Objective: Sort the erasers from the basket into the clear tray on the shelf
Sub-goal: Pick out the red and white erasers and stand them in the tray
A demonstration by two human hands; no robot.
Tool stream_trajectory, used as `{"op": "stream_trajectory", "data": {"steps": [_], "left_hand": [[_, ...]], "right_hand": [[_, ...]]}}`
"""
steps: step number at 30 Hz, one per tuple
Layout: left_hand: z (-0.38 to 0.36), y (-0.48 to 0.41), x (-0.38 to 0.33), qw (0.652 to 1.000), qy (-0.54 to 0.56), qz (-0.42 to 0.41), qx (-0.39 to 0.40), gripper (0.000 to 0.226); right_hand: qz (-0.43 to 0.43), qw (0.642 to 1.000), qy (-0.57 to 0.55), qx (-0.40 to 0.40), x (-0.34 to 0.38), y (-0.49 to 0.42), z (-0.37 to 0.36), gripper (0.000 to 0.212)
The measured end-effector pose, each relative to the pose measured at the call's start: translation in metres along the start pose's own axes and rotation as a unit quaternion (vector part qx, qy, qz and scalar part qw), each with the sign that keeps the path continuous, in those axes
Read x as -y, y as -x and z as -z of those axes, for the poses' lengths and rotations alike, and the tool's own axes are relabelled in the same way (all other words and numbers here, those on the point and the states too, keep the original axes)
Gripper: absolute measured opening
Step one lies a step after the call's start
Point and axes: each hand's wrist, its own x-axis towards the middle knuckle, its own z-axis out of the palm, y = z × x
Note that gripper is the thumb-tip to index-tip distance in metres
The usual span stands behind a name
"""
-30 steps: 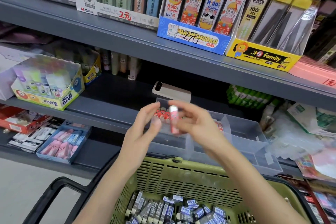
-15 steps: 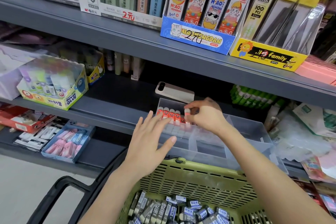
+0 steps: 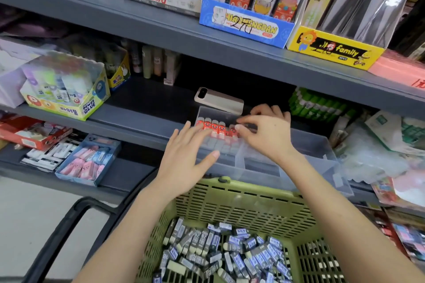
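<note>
Green slotted plastic forms the basket (image 3: 241, 200) at the near edge, heaped with dark-sleeved erasers (image 3: 230, 250). Beyond its far rim, on the grey middle shelf (image 3: 138, 119), sits the clear tray (image 3: 317, 156), split into compartments. In its far-left compartment a row of red erasers (image 3: 211, 127) stands upright, side by side. The right hand (image 3: 266, 135) reaches over the tray with fingers curled, thumb and forefinger pinching the top of the end eraser (image 3: 232, 132) at the right of that row. The left hand (image 3: 186, 163) hovers flat over the tray's near-left corner, fingers straight and spread, holding nothing, its fingertips just beside the red row. A beige phone (image 3: 218, 101) lies on the shelf just behind the tray, and a glue box (image 3: 66, 99) stands well to the left.
</note>
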Motion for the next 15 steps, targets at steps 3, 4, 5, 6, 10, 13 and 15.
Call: {"op": "stream_trajectory", "data": {"steps": [3,4,5,6,10,13,15], "left_hand": [[0.003,0.001,-0.005,1.0,0.009,0.006,-0.004,0.051],[0.004,0.002,-0.007,1.0,0.01,0.007,-0.011,0.049],[0.005,0.005,-0.01,1.0,0.01,0.005,-0.023,0.047],[0.005,0.008,-0.014,0.999,0.007,0.0,-0.042,0.042],[0.001,0.036,-0.03,0.983,-0.021,-0.043,-0.178,0.023],[-0.012,0.066,-0.039,0.983,-0.021,-0.042,-0.175,0.013],[-0.026,0.086,-0.038,0.999,-0.004,-0.024,-0.048,0.01]], "right_hand": [[0.013,0.984,-0.161,-0.075,0.0,0.046,0.01,0.018],[0.033,0.974,-0.208,-0.078,-0.001,0.065,0.011,0.018],[0.049,0.967,-0.242,-0.067,-0.003,0.085,0.011,0.018],[0.06,0.962,-0.261,-0.049,-0.005,0.106,0.008,0.018],[0.077,0.964,-0.254,-0.009,-0.026,0.181,-0.015,0.008],[0.017,0.955,-0.258,0.142,-0.043,0.225,-0.044,0.009],[-0.035,0.91,-0.24,0.337,-0.053,0.248,-0.064,0.017]]}}
